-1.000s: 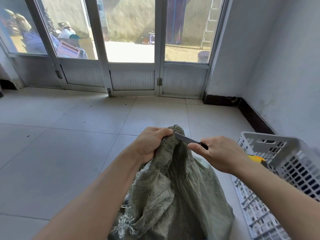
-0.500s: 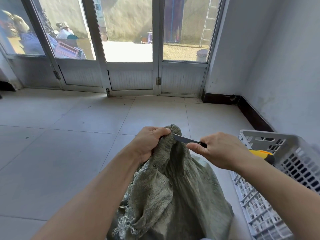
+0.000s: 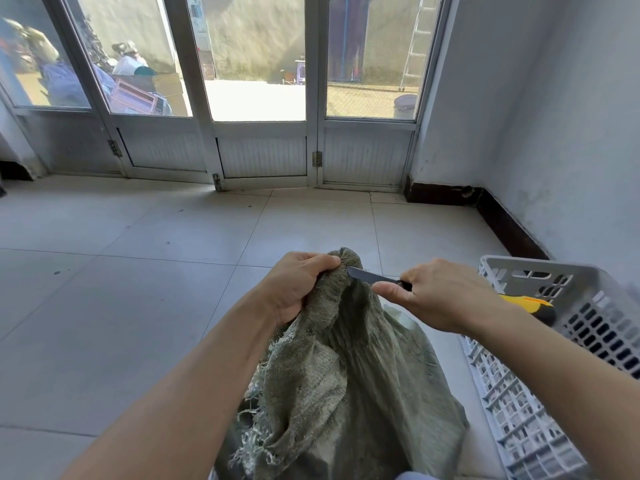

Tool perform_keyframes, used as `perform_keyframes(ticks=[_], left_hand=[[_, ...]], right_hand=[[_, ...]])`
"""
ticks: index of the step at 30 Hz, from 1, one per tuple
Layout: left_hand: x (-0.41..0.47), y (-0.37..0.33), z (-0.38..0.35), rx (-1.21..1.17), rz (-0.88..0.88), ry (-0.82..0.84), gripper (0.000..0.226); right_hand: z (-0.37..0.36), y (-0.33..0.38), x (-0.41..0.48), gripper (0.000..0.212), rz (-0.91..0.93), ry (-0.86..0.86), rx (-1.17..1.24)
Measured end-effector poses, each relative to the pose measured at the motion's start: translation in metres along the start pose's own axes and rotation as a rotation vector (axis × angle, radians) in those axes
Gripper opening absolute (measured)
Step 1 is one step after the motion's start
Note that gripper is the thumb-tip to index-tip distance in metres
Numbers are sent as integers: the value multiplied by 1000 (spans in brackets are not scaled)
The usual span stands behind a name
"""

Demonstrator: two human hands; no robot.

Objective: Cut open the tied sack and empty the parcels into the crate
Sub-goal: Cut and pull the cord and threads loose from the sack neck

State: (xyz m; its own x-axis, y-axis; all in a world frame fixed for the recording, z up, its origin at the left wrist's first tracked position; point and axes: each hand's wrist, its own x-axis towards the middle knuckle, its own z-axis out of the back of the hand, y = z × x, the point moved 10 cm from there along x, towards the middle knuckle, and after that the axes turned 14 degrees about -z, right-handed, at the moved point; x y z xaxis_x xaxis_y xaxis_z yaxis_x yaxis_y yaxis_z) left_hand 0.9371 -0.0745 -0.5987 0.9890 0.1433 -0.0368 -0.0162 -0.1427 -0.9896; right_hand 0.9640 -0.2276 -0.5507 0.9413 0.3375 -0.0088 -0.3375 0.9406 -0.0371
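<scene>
At lower centre, beside the crate [image 3: 540,269], the sack [image 3: 349,375] appears soft and limp, so the left hand [image 3: 300,285] grips its bunched neck, the firmest hold, while the right hand [image 3: 441,296] holds the knife [image 3: 367,276], blade tip against that neck.

Coarse woven sack [image 3: 349,368], frayed; smooth metal blade [image 3: 367,276]; perforated plastic crate [image 3: 540,344].

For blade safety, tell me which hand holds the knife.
The right hand grips the knife; the left hand bunches the sack top instead.
</scene>
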Motion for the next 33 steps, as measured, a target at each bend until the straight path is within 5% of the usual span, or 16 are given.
perform_keyframes(ticks=[11,16,33], left_hand=[[0,0,-5,-125,9,25,26],[-1,2,-6,-113,11,14,23],[-13,-2,-1,-16,2,11,24]], right_hand=[[-9,3,-2,67,-29,21,521],[-23,1,-10,68,-105,324,885],[5,3,-12,66,-4,-3,39]])
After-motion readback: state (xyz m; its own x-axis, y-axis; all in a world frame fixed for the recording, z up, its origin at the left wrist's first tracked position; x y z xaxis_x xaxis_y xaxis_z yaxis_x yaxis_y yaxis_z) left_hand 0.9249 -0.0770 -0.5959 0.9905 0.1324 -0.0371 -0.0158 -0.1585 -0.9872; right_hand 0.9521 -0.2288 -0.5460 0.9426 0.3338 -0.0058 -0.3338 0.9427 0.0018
